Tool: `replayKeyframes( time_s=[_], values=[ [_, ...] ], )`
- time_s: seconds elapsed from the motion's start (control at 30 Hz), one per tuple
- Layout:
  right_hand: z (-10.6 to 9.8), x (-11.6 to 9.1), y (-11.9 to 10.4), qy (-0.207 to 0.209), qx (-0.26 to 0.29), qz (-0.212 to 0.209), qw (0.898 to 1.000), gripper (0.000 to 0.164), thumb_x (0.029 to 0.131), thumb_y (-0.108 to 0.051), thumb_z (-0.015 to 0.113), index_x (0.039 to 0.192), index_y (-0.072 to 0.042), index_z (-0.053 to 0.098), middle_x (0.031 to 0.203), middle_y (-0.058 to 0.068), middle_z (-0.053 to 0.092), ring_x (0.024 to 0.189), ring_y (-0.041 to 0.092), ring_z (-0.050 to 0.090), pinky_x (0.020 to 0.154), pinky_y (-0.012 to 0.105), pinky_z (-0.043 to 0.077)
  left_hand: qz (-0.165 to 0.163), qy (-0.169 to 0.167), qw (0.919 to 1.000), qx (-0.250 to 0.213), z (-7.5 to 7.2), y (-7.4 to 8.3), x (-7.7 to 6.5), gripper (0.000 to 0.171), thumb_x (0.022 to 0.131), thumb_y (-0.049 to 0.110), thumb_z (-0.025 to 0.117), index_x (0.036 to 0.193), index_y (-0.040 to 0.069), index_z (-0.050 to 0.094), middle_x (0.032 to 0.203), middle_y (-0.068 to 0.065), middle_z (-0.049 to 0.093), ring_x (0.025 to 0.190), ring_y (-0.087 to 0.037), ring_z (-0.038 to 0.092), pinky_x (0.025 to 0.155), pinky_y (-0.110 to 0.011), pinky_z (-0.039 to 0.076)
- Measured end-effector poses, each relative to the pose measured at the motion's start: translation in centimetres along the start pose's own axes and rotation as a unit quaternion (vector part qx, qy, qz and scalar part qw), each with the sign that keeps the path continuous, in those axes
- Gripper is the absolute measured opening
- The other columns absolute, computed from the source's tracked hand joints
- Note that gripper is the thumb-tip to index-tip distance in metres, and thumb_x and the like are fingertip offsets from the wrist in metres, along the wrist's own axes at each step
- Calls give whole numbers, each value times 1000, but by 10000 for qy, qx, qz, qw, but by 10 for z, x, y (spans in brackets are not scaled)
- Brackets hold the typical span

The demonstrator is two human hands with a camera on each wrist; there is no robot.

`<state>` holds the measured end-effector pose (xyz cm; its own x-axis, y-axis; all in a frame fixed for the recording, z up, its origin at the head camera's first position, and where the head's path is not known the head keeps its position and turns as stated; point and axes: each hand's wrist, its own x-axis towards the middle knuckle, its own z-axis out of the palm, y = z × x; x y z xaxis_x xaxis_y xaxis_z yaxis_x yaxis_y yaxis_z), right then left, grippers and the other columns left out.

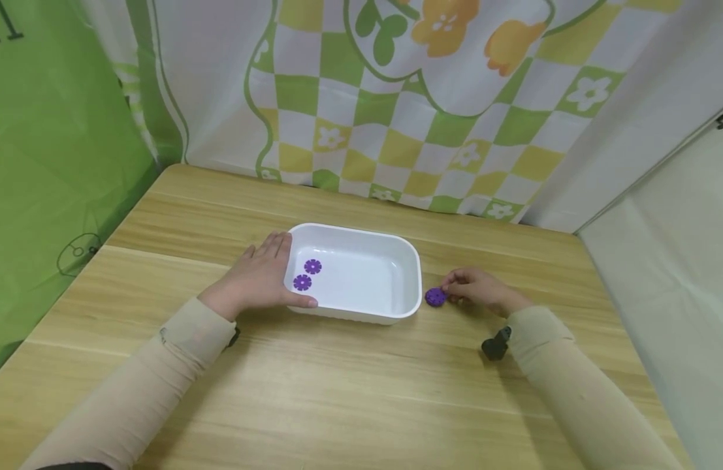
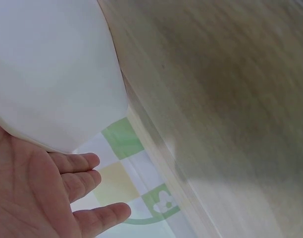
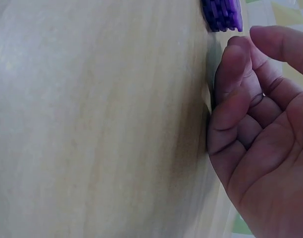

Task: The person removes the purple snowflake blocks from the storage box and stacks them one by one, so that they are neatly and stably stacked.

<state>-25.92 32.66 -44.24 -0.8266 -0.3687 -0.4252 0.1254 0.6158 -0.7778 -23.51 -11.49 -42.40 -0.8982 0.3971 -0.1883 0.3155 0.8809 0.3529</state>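
A white rectangular basin point(image 1: 352, 274) stands on the table, with two purple notched plastic discs point(image 1: 312, 266) lying flat at its left end. My left hand point(image 1: 257, 277) rests against that end, its thumb along the front rim. Seen from the left wrist, its fingers point(image 2: 89, 184) extend fairly straight beside the white wall. Just right of the basin sits a small stack of purple notched discs point(image 1: 435, 297). At the stack's right side is my right hand point(image 1: 477, 288). The right wrist view shows its fingers loosely bent and a narrow gap between the fingertips and the stack point(image 3: 222, 15).
The wooden table point(image 1: 337, 391) reaches back to a green, yellow and white checked curtain point(image 1: 390, 130). Green cloth point(image 1: 49, 163) hangs at the left, and a pale wall point(image 1: 684, 261) flanks the right edge. A dark device point(image 1: 496, 344) is at the right wrist.
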Motion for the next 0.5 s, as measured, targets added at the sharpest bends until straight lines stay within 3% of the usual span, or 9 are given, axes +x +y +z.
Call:
replayKeyframes(
  time_s=[0.23, 0.5],
  values=[
    [-7, 4, -21, -16, -390, -255, 9989, 23, 105, -12, 54, 112, 9, 61, 95, 8, 63, 86, 18, 56, 72, 28, 49, 8, 9, 10000, -9, -1, 1, 0, 142, 75, 78, 74, 160, -10, 1, 168, -29, 2, 156, -43, 1, 123, -63, 6],
    [-6, 25, -79, 206, -834, -558, 9947, 25, 107, -19, 56, 113, 4, 64, 105, 14, 68, 100, 28, 62, 83, 38, 49, 33, -30, 10000, 83, 0, -1, 0, 148, 71, 86, 70, 160, -9, 0, 168, -28, -2, 156, -42, -3, 123, -63, 4]
  ],
)
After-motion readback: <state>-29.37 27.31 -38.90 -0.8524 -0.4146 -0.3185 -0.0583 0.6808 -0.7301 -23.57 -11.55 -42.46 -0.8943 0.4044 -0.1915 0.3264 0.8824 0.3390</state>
